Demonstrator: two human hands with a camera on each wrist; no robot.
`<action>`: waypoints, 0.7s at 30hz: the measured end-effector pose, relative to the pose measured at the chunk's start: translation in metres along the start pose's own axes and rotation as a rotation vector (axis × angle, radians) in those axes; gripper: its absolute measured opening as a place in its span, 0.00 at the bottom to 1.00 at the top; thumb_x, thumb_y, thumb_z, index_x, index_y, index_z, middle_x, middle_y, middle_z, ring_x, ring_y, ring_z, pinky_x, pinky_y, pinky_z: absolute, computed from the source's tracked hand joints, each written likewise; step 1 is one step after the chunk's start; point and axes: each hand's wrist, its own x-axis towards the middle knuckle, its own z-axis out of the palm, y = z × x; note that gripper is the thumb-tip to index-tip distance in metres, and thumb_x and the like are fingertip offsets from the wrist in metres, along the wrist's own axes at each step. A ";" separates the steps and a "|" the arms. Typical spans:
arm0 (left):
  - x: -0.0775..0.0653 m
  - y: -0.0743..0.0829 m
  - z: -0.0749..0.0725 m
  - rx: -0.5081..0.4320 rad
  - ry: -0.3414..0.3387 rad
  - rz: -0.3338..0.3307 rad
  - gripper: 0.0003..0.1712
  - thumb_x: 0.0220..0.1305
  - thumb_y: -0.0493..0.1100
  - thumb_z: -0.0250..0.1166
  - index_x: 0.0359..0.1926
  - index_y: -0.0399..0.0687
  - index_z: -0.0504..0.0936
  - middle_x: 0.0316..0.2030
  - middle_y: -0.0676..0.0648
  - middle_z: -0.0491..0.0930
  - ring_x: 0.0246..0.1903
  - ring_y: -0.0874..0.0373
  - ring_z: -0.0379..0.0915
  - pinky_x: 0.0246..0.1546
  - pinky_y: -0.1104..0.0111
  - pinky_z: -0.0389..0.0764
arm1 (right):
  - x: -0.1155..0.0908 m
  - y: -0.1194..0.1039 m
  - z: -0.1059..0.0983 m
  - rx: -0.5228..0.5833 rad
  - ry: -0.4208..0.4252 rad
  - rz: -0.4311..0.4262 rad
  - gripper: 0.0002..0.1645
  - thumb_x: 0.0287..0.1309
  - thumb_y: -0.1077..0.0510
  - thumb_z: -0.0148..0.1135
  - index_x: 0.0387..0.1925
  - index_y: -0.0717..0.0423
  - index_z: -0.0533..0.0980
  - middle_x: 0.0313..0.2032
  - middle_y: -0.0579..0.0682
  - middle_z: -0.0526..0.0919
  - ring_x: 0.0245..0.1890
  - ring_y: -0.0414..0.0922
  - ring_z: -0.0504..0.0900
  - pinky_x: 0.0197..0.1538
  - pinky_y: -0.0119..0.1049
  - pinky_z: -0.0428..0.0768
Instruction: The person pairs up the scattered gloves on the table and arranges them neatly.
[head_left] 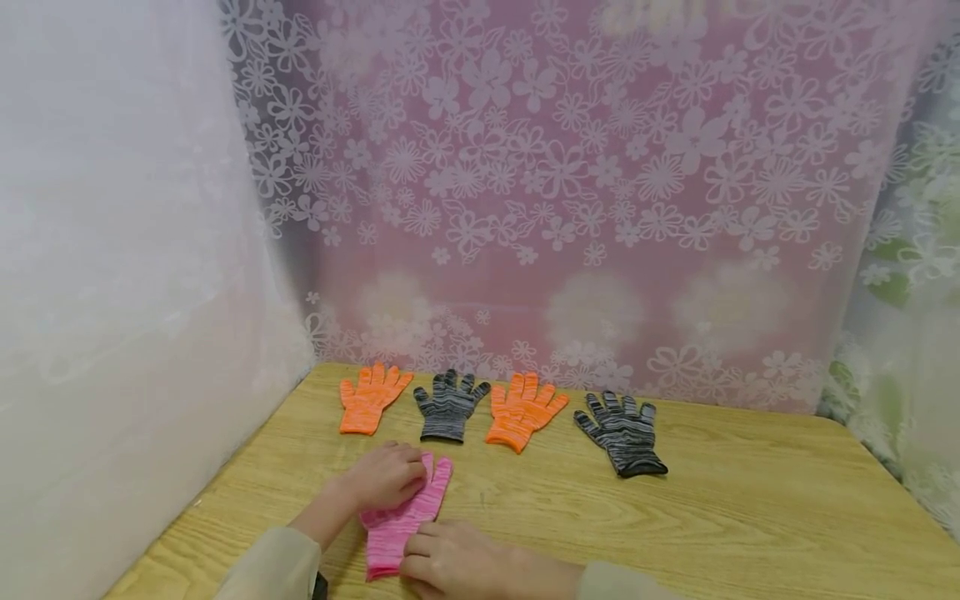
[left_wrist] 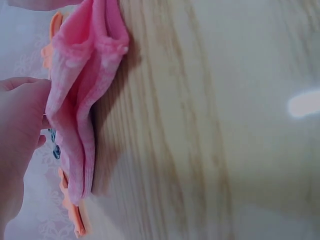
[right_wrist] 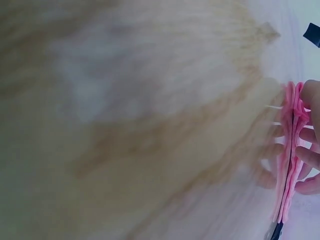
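Note:
A pink knitted glove (head_left: 401, 525) lies on the table with its cuff toward me and its fingers pointing away. Curled over its finger end is my left hand (head_left: 386, 475), which hides part of the glove's fingers. My right hand (head_left: 457, 558) holds the glove's right edge by the cuff with bent fingers. In the left wrist view the cuff of the pink glove (left_wrist: 67, 90) gapes in loose folds. From the right wrist the pink glove (right_wrist: 287, 150) appears edge-on, with fingers against it.
Behind the pink glove lie an orange glove (head_left: 363, 404), a dark grey glove (head_left: 448, 408), a second orange glove (head_left: 521, 412) and another dark grey glove (head_left: 626, 433) in a row. A flowered curtain (head_left: 562, 208) stands behind the wooden table (head_left: 750, 517); a white sheet (head_left: 135, 292) borders its left.

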 end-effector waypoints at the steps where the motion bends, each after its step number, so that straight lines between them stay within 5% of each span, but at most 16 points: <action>1: -0.001 0.000 -0.001 -0.011 0.009 -0.003 0.05 0.61 0.45 0.62 0.29 0.53 0.80 0.29 0.55 0.75 0.31 0.60 0.72 0.35 0.66 0.73 | 0.000 0.000 0.000 0.012 -0.005 0.000 0.07 0.61 0.53 0.57 0.40 0.44 0.79 0.38 0.38 0.78 0.40 0.33 0.74 0.46 0.20 0.69; 12: -0.010 0.004 -0.003 -0.021 -0.037 -0.017 0.07 0.61 0.50 0.59 0.33 0.56 0.81 0.31 0.57 0.73 0.35 0.60 0.74 0.34 0.66 0.73 | -0.003 0.003 -0.003 0.039 -0.092 0.016 0.11 0.62 0.50 0.55 0.44 0.44 0.78 0.42 0.37 0.77 0.45 0.34 0.72 0.51 0.23 0.68; 17: -0.015 0.003 -0.006 -0.051 -0.020 -0.017 0.06 0.60 0.48 0.60 0.30 0.54 0.80 0.30 0.55 0.73 0.40 0.57 0.76 0.41 0.63 0.76 | -0.005 0.006 -0.004 0.106 -0.147 0.018 0.12 0.64 0.50 0.53 0.47 0.45 0.77 0.45 0.38 0.77 0.48 0.34 0.72 0.54 0.22 0.66; 21: -0.021 0.003 -0.012 -0.091 -0.015 -0.019 0.06 0.58 0.46 0.61 0.27 0.54 0.80 0.24 0.58 0.68 0.29 0.62 0.71 0.32 0.70 0.74 | -0.006 0.009 -0.007 0.163 -0.193 0.030 0.14 0.64 0.50 0.53 0.49 0.45 0.76 0.48 0.38 0.77 0.50 0.34 0.72 0.57 0.21 0.63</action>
